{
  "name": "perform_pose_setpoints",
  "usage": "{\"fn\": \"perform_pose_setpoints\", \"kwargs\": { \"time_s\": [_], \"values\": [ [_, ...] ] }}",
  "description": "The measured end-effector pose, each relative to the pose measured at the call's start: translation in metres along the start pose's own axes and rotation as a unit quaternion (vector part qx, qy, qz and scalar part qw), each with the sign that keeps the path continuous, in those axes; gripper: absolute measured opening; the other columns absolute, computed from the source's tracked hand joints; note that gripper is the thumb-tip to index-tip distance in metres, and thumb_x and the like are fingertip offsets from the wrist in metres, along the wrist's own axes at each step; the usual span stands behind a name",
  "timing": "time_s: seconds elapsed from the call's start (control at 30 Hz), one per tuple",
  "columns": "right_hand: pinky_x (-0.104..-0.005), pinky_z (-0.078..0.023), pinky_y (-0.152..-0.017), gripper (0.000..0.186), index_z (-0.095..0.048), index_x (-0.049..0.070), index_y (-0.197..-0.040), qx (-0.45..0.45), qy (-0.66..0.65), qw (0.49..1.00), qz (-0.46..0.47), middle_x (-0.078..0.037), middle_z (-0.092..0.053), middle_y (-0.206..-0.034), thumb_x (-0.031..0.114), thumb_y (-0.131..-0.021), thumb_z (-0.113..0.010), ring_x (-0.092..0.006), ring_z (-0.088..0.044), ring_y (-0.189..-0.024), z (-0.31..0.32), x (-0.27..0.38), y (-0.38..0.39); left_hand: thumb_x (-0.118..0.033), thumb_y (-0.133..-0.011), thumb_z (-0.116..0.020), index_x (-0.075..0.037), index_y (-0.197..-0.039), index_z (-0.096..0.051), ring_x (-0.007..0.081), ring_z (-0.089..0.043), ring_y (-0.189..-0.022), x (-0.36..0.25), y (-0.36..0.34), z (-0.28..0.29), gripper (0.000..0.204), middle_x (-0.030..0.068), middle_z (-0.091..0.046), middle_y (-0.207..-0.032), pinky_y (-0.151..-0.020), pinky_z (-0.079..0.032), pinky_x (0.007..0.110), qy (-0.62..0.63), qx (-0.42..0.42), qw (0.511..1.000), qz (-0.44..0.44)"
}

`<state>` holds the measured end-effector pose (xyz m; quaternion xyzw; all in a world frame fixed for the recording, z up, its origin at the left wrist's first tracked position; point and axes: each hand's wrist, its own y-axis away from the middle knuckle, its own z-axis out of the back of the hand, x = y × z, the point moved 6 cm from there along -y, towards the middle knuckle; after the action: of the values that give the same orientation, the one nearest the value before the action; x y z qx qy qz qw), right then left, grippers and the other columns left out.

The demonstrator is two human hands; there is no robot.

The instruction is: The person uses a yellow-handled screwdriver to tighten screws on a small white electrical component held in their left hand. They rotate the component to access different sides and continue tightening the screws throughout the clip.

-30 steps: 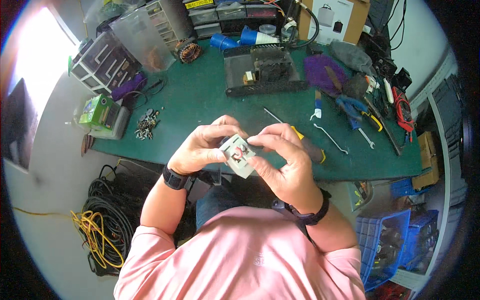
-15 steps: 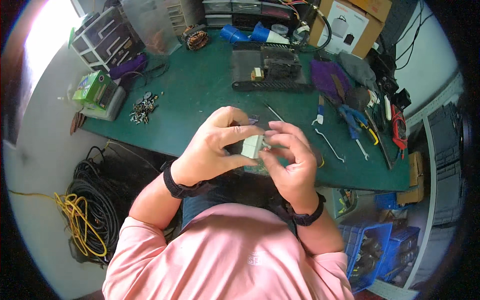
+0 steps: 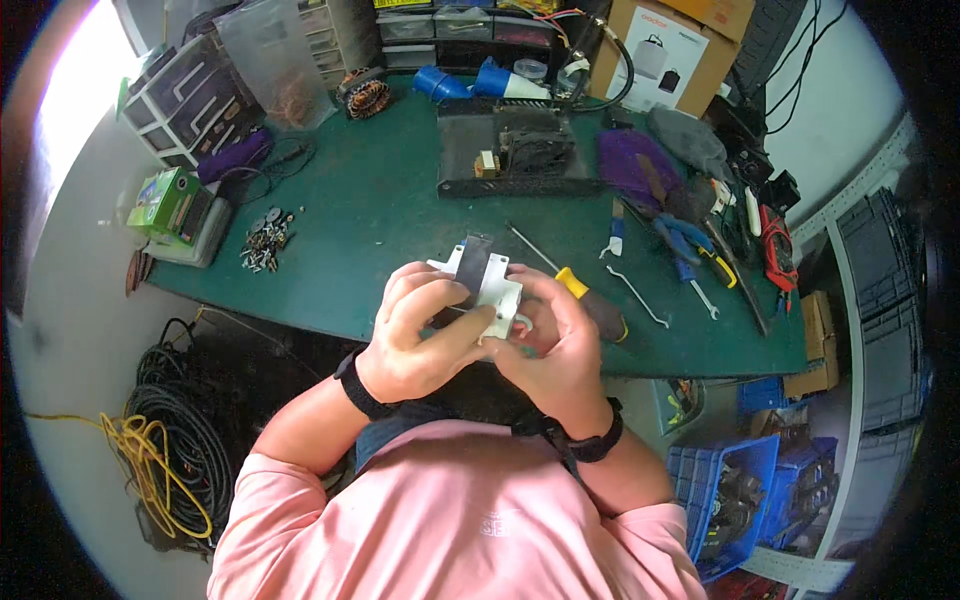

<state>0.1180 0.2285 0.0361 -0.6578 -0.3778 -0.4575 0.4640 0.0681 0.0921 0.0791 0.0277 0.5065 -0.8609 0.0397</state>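
A small white plastic part (image 3: 502, 293) with a dark flat plate (image 3: 474, 262) across it is held between my two hands above the near edge of the bench. My left hand (image 3: 420, 335) closes round its left side, fingers bent over the dark plate. At the other side, my right hand (image 3: 555, 350) grips it with thumb and fingers. A pale curved hook-like piece (image 3: 524, 323) sticks out by the right palm. The underside of the part is hidden by my fingers. Just right of my right hand lies a screwdriver with a yellow and dark handle (image 3: 592, 303).
On the green bench (image 3: 360, 240) lie a pile of screws (image 3: 267, 240), a black metal unit (image 3: 515, 150), a bent rod (image 3: 638, 297), wrenches, and pliers (image 3: 690, 245). A green box (image 3: 170, 205) stands at left. Blue crates (image 3: 725, 500) sit below right.
The white part has been turned in my hands, so its dark plate and far-side tabs now show. The whole view has shifted slightly, and the screwdriver handle has come out from behind my right hand.
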Motion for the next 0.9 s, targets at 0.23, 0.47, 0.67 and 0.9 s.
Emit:
{"fn": "perform_pose_setpoints", "kwargs": {
  "time_s": [0.23,0.47,0.67,0.9],
  "values": [
    [-0.0323,-0.056,-0.089,0.059,-0.05,0.003,-0.121,-0.01,0.093,0.979,0.182,-0.018,-0.041,-0.139,-0.01,-0.068,-0.074,-0.0257,-0.054,-0.12,-0.001,0.011,0.002,-0.035,-0.054,-0.092,-0.007,-0.123,-0.053,0.0372,-0.051,-0.111,0.015,0.01,0.007,0.085,0.0178,-0.046,-0.124,-0.095,-0.044,0.052,-0.014,-0.042,0.996,0.078],
    [-0.0344,-0.053,-0.092,0.056,-0.049,0.002,-0.119,0.004,0.158,0.963,0.219,-0.02,-0.041,-0.142,-0.01,-0.07,-0.072,-0.0272,-0.051,-0.124,0.008,0.019,0.008,-0.03,-0.056,-0.094,-0.001,-0.14,-0.04,0.0278,-0.053,-0.117,0.05,0.036,-0.009,0.104,0.0151,-0.048,-0.133,-0.095,-0.049,0.039,0.305,0.022,0.884,0.354],
    [-0.0397,-0.053,-0.091,0.053,-0.053,0.004,-0.116,0.008,0.325,0.899,0.293,-0.023,-0.05,-0.134,-0.006,-0.069,-0.074,-0.0391,-0.056,-0.117,-0.001,0.033,0.014,-0.022,-0.068,-0.088,0.003,-0.144,-0.033,0.0216,-0.052,-0.122,0.039,0.047,-0.03,0.097,0.0105,-0.047,-0.138,-0.098,-0.048,0.037,0.661,0.038,0.58,0.474],
    [-0.0397,-0.053,-0.092,0.058,-0.05,0.003,-0.118,0.042,0.371,0.849,0.373,-0.025,-0.049,-0.134,-0.005,-0.068,-0.078,-0.039,-0.057,-0.115,-0.012,0.031,0.026,-0.022,-0.069,-0.088,0.001,-0.142,-0.037,0.0165,-0.052,-0.12,0.038,0.054,-0.034,0.092,0.0073,-0.053,-0.133,-0.101,-0.043,0.033,0.648,0.026,0.599,0.47]
  ]
}}
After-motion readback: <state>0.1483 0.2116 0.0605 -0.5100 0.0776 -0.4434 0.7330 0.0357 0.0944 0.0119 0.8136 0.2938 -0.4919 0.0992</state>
